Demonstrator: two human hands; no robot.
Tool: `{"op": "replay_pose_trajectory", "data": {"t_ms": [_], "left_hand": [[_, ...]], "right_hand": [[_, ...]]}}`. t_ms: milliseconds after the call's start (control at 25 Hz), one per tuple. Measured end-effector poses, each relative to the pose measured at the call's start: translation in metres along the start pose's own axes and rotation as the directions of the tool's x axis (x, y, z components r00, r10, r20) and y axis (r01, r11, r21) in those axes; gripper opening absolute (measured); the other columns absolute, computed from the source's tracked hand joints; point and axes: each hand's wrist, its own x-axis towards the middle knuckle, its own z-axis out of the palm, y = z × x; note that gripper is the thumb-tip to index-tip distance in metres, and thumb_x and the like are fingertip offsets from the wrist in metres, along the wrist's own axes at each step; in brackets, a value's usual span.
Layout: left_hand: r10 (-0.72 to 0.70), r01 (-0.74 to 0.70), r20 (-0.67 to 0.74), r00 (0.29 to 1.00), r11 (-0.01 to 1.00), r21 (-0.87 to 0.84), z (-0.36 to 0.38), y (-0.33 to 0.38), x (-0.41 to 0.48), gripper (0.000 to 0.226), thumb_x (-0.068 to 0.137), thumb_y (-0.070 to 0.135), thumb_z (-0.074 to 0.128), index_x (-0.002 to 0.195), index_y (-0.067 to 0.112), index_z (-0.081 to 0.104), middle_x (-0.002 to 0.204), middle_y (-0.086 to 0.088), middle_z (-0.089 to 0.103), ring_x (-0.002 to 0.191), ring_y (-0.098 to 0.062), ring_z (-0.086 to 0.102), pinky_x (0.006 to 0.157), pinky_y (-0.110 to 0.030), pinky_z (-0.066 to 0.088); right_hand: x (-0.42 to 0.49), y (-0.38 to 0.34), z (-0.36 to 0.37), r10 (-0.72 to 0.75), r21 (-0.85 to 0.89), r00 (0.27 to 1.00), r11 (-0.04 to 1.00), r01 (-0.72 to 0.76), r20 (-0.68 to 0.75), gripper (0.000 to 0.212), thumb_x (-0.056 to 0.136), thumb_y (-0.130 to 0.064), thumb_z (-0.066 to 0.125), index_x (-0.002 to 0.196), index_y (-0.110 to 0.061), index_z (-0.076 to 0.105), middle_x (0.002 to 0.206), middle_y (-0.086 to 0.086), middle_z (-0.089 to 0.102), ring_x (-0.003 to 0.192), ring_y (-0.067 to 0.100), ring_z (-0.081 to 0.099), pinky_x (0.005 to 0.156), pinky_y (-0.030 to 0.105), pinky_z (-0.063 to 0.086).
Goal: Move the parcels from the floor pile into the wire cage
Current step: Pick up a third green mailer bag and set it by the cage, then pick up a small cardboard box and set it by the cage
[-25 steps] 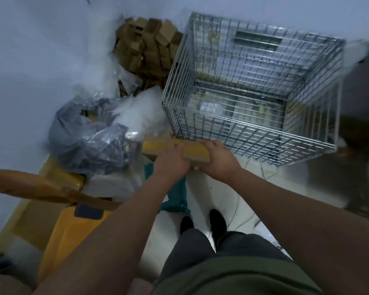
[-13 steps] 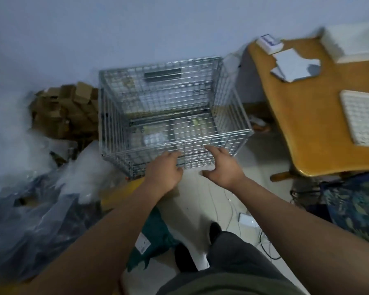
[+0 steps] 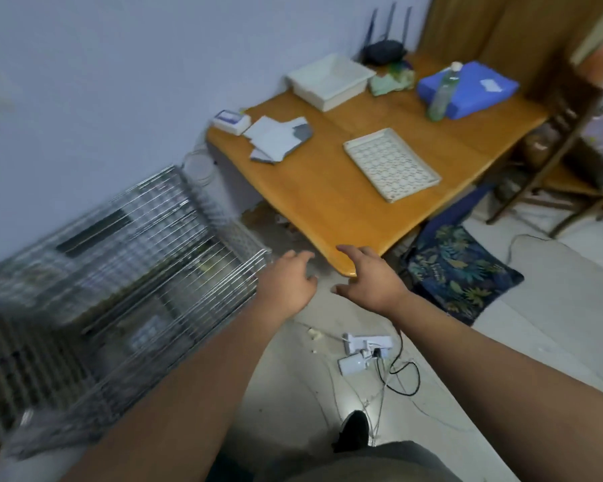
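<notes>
Both hands are out in front with nothing in them. The left hand has its fingers loosely spread and sits right by the near corner of the wire cage. I can't tell if it's actually touching the wire, because motion blur smears that edge. The right hand is spread wide too, palm down. It overlaps the rounded corner of the wooden counter in the shot, but whether it's on it or just floating in front, no idea.

The cage stands on the floor against the wall at the left, and it's honestly a mess of streaks. Its left side runs out of frame and the left forearm covers its lower corner. Through the wires there's a pale blocky shape that could be a parcel, but it's too smeared to say.

The counter is way sharper. On it are a white lattice tray, a white bin, a blue box with a clear bottle in front of it, some loose papers and a small white box at the wall end. A dark router with antennas sits at the back. Under the counter it's just shadow.

Some leaf-print fabric lies on the floor, partly tucked under the counter; cushion or bag, can't tell. Lower down there's a white power strip with a black cable, and one dark shoe half hidden by grey clothing.
</notes>
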Motion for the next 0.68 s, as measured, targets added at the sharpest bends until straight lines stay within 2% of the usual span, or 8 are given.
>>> {"op": "replay_pose_trajectory", "data": {"t_ms": [200, 360, 520, 680], "left_hand": [[0.229, -0.236, 0.111, 0.967, 0.970, 0.054, 0.011, 0.102, 0.068, 0.049, 0.094, 0.039, 0.057, 0.142, 0.033, 0.052, 0.133, 0.003, 0.057, 0.118, -0.024, 0.060, 0.090, -0.040, 0.052], [0.430, -0.456, 0.211, 0.878, 0.885, 0.093, 0.025, 0.170, 0.104, 0.048, 0.096, 0.042, 0.056, 0.143, 0.032, 0.051, 0.131, 0.001, 0.057, 0.117, -0.024, 0.059, 0.087, -0.037, 0.052], [0.614, -0.675, 0.345, 0.710, 0.733, 0.087, 0.049, 0.240, 0.116, 0.050, 0.096, 0.042, 0.056, 0.144, 0.031, 0.050, 0.129, 0.000, 0.057, 0.116, -0.024, 0.059, 0.087, -0.039, 0.053], [0.739, -0.826, 0.407, 0.537, 0.559, 0.075, 0.077, 0.301, 0.101, 0.048, 0.096, 0.042, 0.055, 0.143, 0.033, 0.050, 0.132, 0.001, 0.057, 0.120, -0.024, 0.058, 0.088, -0.038, 0.049]], "right_hand": [[-0.012, 0.075, -0.060, 0.196, 0.077, 0.973, 0.979, -0.187, -0.120, 0.089, 0.083, -0.039, 0.080, 0.157, -0.028, 0.033, 0.144, 0.006, 0.044, 0.131, 0.025, 0.050, 0.106, 0.035, 0.045], [-0.035, 0.118, -0.089, 0.363, 0.159, 0.909, 0.929, -0.335, -0.207, 0.087, 0.080, -0.039, 0.081, 0.154, -0.029, 0.037, 0.138, 0.009, 0.048, 0.130, 0.027, 0.050, 0.106, 0.032, 0.042], [-0.084, 0.157, -0.101, 0.591, 0.323, 0.746, 0.802, -0.503, -0.307, 0.088, 0.081, -0.041, 0.081, 0.155, -0.028, 0.036, 0.141, 0.009, 0.046, 0.130, 0.028, 0.050, 0.109, 0.037, 0.043], [-0.138, 0.177, -0.093, 0.748, 0.458, 0.565, 0.661, -0.594, -0.347, 0.084, 0.082, -0.040, 0.080, 0.153, -0.028, 0.038, 0.136, 0.008, 0.048, 0.125, 0.028, 0.053, 0.105, 0.035, 0.045]]}}
